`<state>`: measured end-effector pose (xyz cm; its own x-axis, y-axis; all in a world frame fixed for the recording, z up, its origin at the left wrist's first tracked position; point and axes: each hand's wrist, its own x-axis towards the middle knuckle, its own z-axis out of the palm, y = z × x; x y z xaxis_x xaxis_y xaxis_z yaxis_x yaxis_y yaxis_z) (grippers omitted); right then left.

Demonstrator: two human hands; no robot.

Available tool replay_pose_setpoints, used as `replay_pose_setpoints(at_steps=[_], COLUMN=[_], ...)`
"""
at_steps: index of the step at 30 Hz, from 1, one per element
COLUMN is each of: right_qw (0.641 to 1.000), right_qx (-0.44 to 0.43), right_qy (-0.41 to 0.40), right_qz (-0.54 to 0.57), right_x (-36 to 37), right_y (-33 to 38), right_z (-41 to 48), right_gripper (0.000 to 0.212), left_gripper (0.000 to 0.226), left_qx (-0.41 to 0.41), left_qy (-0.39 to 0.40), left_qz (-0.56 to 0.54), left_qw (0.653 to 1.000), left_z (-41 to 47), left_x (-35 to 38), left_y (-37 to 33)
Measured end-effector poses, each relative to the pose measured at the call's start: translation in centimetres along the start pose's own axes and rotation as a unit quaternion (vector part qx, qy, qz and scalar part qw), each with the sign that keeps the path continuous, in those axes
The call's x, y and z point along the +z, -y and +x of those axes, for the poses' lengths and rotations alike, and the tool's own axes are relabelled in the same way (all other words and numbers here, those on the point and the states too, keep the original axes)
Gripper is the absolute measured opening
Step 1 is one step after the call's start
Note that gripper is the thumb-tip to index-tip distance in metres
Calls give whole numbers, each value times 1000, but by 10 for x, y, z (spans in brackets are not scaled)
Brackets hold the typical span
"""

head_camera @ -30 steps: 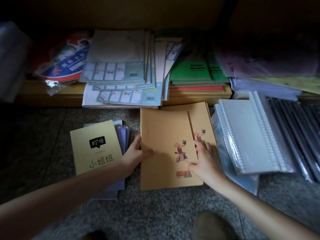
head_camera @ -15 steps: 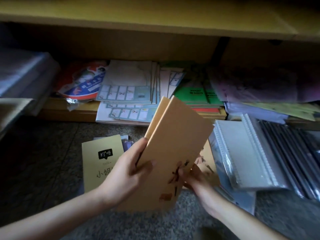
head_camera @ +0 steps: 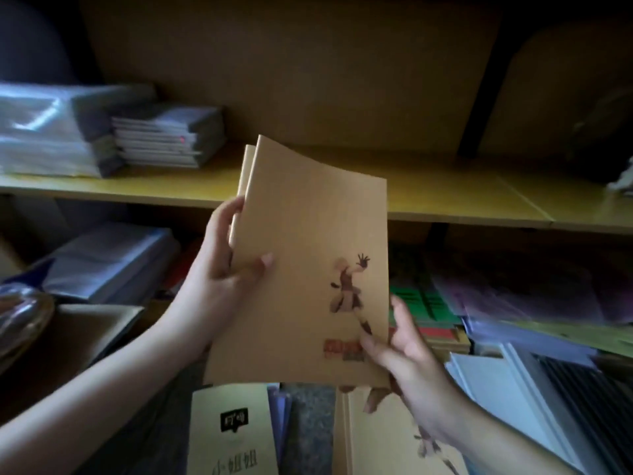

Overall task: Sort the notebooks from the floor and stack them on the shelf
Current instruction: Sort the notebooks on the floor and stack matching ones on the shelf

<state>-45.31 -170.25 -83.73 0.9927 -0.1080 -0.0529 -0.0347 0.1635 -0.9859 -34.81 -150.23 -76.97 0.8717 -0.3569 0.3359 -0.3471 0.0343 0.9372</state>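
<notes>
Two bare forearms show, one entering from about 8 o'clock and the other from about 4 o'clock, with no sleeve, cuff or glove on either as far as the picture's edge. The left hand (head_camera: 219,286) and the right hand (head_camera: 407,354) carry no ring, watch or band that the dim light lets one see. The nails are short and plain, the left thumbnail clearest, toward 3 o'clock from that hand's middle; finer detail is lost to blur and shadow.
</notes>
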Motion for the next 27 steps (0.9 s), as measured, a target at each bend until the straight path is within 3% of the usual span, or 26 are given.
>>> replay_pose_setpoints(at_steps=[3,6,10,12,14,16,20,23,27], right_qw=[999,999,997,996,994,993,981,936,809], right_qx=[-37,-41,9,46,74,75,53,11,-146], right_qy=[-15,-31,-56,-48,-52,-59,-71,-55,-108], right_qz=[4,-6,-61,-62,-56,-68,-171,-347,-560], right_x=[3,4,0,-5,-3,2,3,1,-6], right_y=[33,64,100,105,103,99,99,96,80], right_z=[20,44,81,97,108,118,128,116,100], right_gripper=[59,49,37,33,32,46,95,104,62], left_gripper=[88,70,50,54,71,80,51,44,42], left_qx=[-10,-46,-110,-110,-105,-70,71,123,193], left_qy=[-19,-58,-41,-42,-52,-52,-59,-74,-53], left_qz=[19,27,16,22,28,110,347,422,516], left_qw=[1000,997,993,993,993,990,933,895,833], left_z=[34,59,59,60,61,61,59,57,55], left_x=[-7,-6,3,2,-3,-9,-14,-17,-16], left_y=[-7,-15,-1,11,19,27,41,47,46])
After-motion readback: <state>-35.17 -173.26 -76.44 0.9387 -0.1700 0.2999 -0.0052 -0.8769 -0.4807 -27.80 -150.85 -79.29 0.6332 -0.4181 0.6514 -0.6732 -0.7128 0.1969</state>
